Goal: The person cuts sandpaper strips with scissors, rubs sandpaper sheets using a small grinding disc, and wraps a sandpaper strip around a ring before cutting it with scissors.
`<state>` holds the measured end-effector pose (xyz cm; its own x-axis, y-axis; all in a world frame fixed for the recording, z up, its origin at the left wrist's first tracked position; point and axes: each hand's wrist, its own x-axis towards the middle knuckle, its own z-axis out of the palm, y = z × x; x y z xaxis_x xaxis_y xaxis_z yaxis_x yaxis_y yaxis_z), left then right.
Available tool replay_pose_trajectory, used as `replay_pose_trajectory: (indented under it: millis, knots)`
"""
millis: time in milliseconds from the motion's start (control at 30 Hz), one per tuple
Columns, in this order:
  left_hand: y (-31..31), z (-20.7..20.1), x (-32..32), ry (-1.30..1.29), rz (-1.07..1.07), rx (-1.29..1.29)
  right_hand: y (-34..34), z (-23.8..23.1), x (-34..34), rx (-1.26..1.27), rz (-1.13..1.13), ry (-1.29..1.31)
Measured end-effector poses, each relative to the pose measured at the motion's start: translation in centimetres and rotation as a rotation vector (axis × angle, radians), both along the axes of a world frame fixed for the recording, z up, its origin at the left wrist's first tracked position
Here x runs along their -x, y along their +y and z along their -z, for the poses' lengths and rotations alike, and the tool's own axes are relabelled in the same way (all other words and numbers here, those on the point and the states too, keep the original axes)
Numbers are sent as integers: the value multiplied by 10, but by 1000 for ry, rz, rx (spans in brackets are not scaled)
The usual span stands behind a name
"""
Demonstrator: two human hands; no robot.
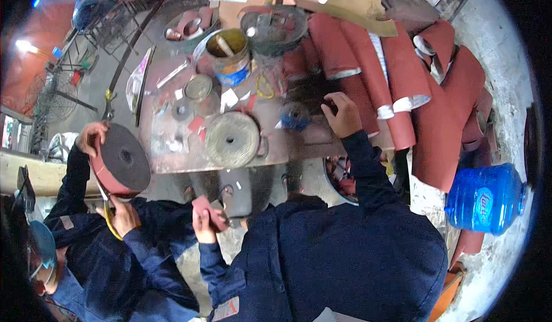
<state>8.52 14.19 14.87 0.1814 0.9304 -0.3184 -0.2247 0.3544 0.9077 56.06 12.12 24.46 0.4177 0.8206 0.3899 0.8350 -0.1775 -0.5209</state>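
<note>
My left hand point(206, 225) is closed around a small reddish-brown piece of abrasive sheet point(210, 213), held low in front of my body, off the table's near edge. Over the right side of the table, my right hand point(344, 116) has its fingers curved and apart, with nothing visible in them. Just left of it lies a small blue and dark round item point(295, 116), apart from the fingers. A pale, thick round disc point(232, 139) with a centre hole rests at the table's near edge between my hands.
To my left, a co-worker holds a large abrasive wheel point(122, 159) and yellow-handled scissors point(109, 218). A bucket point(229, 57) with a brush, a tin point(198, 87) and more scissors point(264, 86) stand or lie on the table point(172, 164). Red-brown rolls point(402, 69) and a blue water bottle point(486, 199) are at right.
</note>
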Motion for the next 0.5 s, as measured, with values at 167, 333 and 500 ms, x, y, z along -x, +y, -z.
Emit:
replay_pose_trajectory:
  millis: [167,333,500]
  knots:
    - [-36,22,-19,62,-49,-95,55,-57,-116,-396,153,-217]
    - [-74,19,-38,87,-225,-93,150,-28,-282,-65,309,-226]
    - [-115,21,-30,99,-406,-52,203,1,-340,352,370,-429]
